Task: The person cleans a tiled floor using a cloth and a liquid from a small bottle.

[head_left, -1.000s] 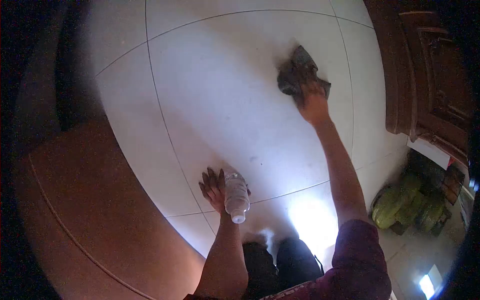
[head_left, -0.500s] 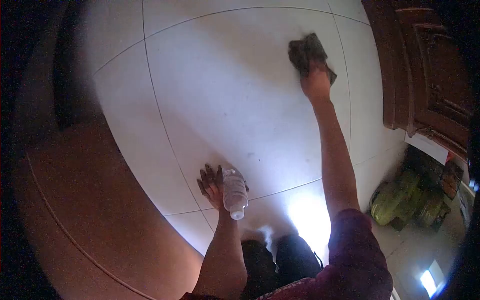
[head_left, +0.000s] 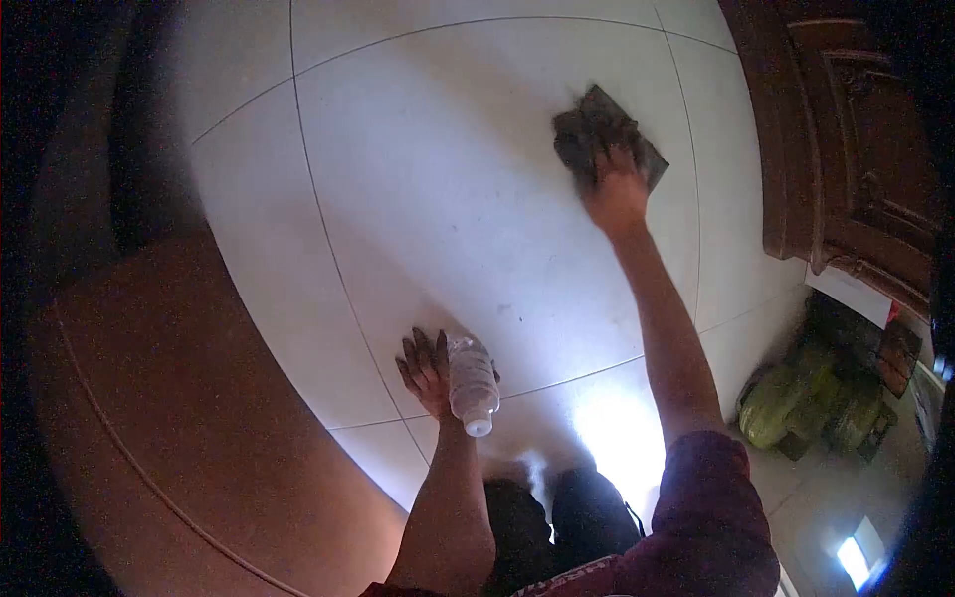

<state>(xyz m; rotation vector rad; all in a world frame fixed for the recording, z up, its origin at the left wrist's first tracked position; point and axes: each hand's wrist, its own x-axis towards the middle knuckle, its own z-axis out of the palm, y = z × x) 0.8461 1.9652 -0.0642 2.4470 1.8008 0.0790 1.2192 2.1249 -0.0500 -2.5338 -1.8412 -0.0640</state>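
Observation:
Low in the view, my left hand [head_left: 425, 373] presses on the pale tiled floor [head_left: 418, 189] with its dark-smudged fingers spread. Between its thumb and forefinger is a clear plastic bottle [head_left: 472, 378] with a white cap. The bottle covers part of the hand, so how firmly it is gripped is hard to see. Farther forward and to the right, with the arm stretched out, my right hand [head_left: 617, 194] is closed on a dark grey cloth [head_left: 597, 129]. The cloth lies bunched against the floor and is slightly blurred.
Carved dark wooden furniture [head_left: 856, 139] borders the floor on the right. Below it are greenish rounded objects [head_left: 806, 398], too dim to name. A brown surface [head_left: 199, 398] with a thin cord [head_left: 129, 463] fills the left. My knees [head_left: 597, 502] are at the bottom, beside bright glare.
My right hand has drawn the cloth slightly back and to the left across the floor. My left hand and the bottle have stayed practically where they were.

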